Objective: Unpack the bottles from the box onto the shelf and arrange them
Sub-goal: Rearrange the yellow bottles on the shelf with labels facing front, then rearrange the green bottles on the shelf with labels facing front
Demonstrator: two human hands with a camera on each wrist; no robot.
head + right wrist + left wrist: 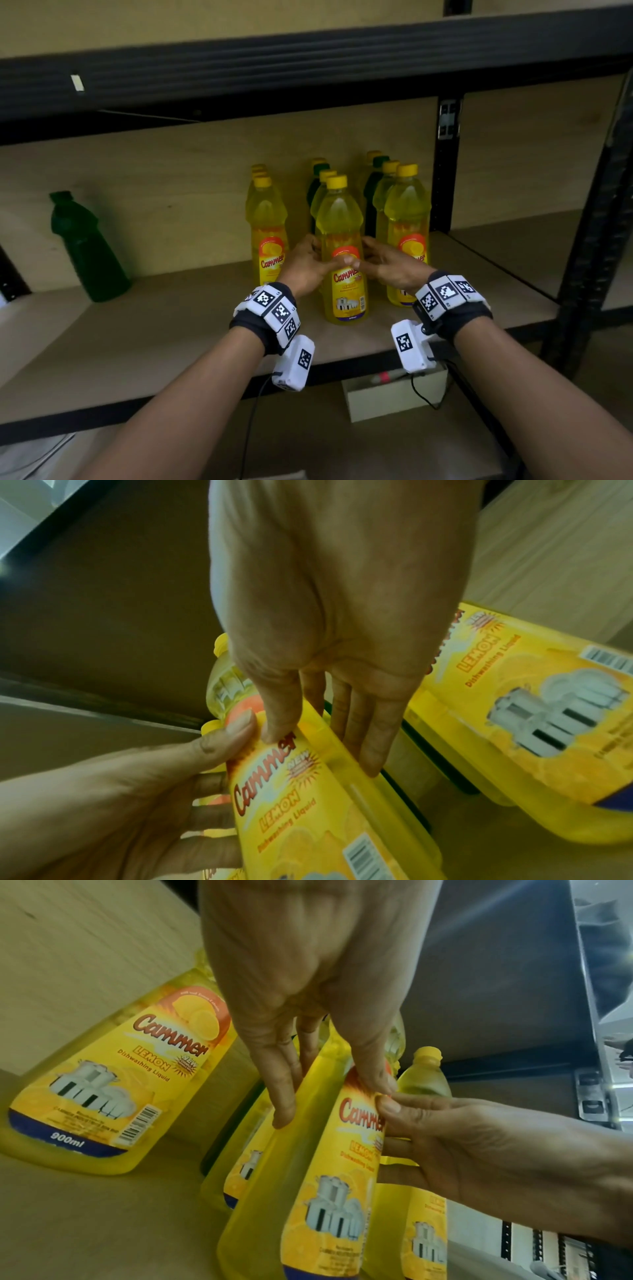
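A yellow Cammer dishwashing bottle (344, 219) with a yellow cap stands upright at the front of the middle row on the wooden shelf (137, 342). My left hand (308, 262) grips its left side and my right hand (388, 265) its right side; both thumbs meet on the label. In the left wrist view the left hand (301, 993) lays its fingers along the bottle (308, 1191) while the right hand (479, 1150) holds it from the other side. The right wrist view shows the right hand (325, 615), the left hand (120, 804) and the bottle (308, 818).
Rows of yellow bottles stand to the left (269, 236) and right (407, 219), with dark green bottles (371, 192) behind. A lone green bottle (85, 250) stands far left. A black upright post (445, 171) is at the right, a beam (308, 78) above, a pale box (387, 401) below.
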